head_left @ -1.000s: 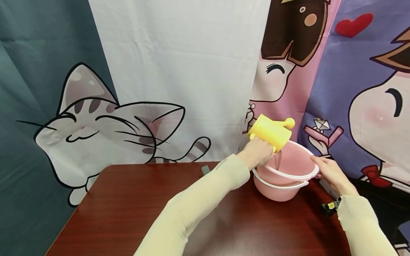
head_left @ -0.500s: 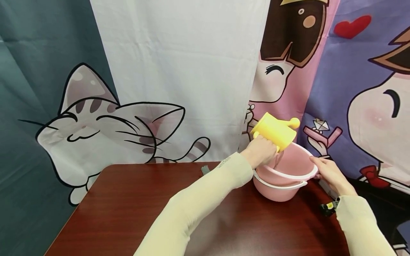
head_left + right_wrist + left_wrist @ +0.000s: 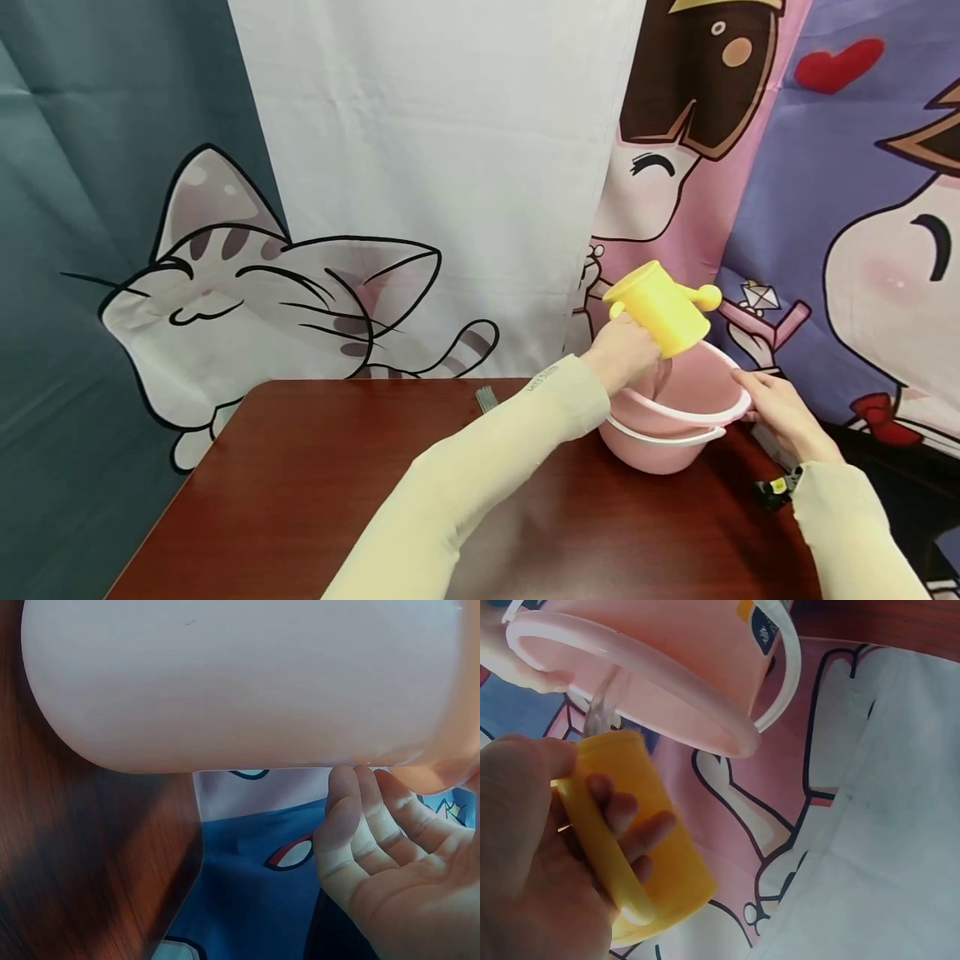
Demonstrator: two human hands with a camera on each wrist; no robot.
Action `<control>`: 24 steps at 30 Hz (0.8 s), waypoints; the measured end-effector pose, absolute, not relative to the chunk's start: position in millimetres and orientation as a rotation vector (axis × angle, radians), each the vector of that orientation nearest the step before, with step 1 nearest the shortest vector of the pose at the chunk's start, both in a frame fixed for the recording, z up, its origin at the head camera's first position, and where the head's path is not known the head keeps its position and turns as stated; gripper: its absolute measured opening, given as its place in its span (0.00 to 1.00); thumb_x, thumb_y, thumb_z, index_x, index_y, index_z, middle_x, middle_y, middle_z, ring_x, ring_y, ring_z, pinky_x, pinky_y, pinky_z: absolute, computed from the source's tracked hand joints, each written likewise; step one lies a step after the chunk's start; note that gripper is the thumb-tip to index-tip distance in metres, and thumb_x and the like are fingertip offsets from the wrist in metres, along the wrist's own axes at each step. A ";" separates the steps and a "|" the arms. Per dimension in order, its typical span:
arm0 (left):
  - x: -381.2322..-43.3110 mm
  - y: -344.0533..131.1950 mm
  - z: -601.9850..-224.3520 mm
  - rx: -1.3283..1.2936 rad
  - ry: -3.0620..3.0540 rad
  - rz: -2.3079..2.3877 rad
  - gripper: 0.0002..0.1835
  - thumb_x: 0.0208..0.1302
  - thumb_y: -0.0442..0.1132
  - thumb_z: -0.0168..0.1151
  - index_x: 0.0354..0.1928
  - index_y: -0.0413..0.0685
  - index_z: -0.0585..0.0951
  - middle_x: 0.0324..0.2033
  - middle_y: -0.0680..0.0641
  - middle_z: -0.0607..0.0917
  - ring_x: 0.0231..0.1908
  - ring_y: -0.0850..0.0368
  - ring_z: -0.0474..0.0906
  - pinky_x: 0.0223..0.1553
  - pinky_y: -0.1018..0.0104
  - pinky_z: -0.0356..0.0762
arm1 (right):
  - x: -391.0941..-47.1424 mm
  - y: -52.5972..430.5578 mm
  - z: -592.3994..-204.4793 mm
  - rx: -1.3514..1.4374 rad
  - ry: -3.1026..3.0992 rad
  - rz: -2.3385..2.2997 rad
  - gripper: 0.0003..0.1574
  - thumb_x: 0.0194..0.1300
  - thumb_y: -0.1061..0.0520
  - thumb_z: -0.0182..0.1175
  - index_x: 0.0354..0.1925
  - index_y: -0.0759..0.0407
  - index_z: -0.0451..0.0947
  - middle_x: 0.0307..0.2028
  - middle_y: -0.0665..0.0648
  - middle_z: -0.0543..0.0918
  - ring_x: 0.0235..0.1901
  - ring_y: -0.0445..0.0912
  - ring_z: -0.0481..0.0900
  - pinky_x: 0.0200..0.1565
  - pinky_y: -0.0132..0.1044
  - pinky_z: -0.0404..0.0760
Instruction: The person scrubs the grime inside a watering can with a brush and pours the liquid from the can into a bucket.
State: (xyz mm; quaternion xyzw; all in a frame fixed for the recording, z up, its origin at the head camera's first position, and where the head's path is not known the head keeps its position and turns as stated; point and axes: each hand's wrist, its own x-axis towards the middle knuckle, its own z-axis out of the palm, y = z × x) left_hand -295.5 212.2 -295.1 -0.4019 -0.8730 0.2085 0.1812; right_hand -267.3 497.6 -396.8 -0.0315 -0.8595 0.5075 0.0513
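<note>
My left hand (image 3: 624,354) grips the handle of a yellow watering can (image 3: 670,312), its fingers curled round the handle in the left wrist view. The can is tipped over a pink bucket (image 3: 701,379), and its knob-ended spout (image 3: 705,297) points right. A clear stream of water (image 3: 602,709) runs from the can's mouth into the bucket. On the bucket's right side, my right hand (image 3: 786,412) holds the white rim between thumb and fingers. In the right wrist view its fingertips (image 3: 345,780) touch the bucket's outer wall (image 3: 240,690). The bucket's bottom inside is hidden.
The bucket is at the back right of a dark red-brown wooden table (image 3: 330,483). A small grey object (image 3: 486,398) lies at the table's back edge, partly behind my left sleeve. Printed cloth curtains (image 3: 435,167) hang close behind the table.
My left hand and the watering can have shifted a little to the right, and the can leans more steeply. My right hand keeps its place on the bucket's rim.
</note>
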 end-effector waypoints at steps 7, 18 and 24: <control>-289.9 223.4 -294.9 -1.095 -2.400 0.723 0.13 0.71 0.45 0.51 0.44 0.74 0.83 0.43 0.67 0.81 0.43 0.65 0.71 0.51 0.66 0.60 | -262.6 499.7 -395.4 -0.120 -2.620 1.532 0.40 0.76 0.41 0.48 0.60 0.79 0.63 0.27 0.46 0.79 0.24 0.36 0.78 0.29 0.32 0.80; -285.8 231.2 -297.5 -1.019 -2.149 1.039 0.17 0.77 0.45 0.42 0.51 0.76 0.81 0.46 0.69 0.79 0.45 0.64 0.66 0.50 0.66 0.56 | -264.5 497.3 -394.9 -0.081 -2.595 1.553 0.40 0.76 0.43 0.47 0.59 0.81 0.61 0.29 0.46 0.80 0.25 0.36 0.78 0.30 0.31 0.80; -284.1 233.9 -300.5 -1.005 -2.095 1.112 0.18 0.77 0.46 0.41 0.54 0.74 0.80 0.46 0.67 0.79 0.46 0.59 0.62 0.50 0.63 0.55 | -264.6 497.0 -395.8 -0.075 -2.603 1.547 0.40 0.76 0.42 0.47 0.59 0.81 0.61 0.30 0.46 0.79 0.26 0.36 0.79 0.31 0.31 0.80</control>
